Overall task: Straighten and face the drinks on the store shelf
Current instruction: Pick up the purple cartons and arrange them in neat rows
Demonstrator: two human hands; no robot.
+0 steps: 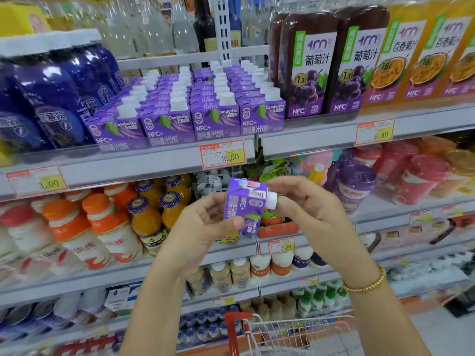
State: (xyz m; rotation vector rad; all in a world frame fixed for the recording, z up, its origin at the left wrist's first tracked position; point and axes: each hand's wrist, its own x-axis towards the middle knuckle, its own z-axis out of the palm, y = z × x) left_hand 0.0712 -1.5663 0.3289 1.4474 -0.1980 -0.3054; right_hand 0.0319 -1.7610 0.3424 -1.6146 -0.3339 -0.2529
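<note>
1. Purple carton [245, 206] front and centre, off the shelf and up in mid-air between both hands. It sits in front of the lower tiers, just below the shelf lip.
2. It's tipped on its side, white cap [272, 200] pointing to the person's right, print running sideways. That looks to me like a turn in hand to find the front face before it goes back.
3. Left hand [203, 224] grips the base end, thumb pressed across the printed face, fingers curled behind. That's the steadying hand, I'd say.
4. Right hand [308, 209] takes the cap end, thumb over the top and fingers curled behind, with the cap itself showing between them. A two-ended hold like this lets the box be rotated without slipping.
5. Up on the shelf [128, 165] sit the matching cartons [190, 104], four lanes running deep, caps up, labels out to the aisle. The left-hand lane leans a little askew; the other three read square.
6. Price tag [223, 157] marked 2.50 hangs on the rail right under those lanes, so that's the home slot by my reckoning.
7. Neighbours: tall grape juice bottles [308, 70] stand tight on the right and dark blue bottles [51, 98] on the left, so the lanes are fenced in on both sides.
8. Down low there's a wire trolley [282, 332] with a red handle. What it's carrying, I can't make out.
</note>
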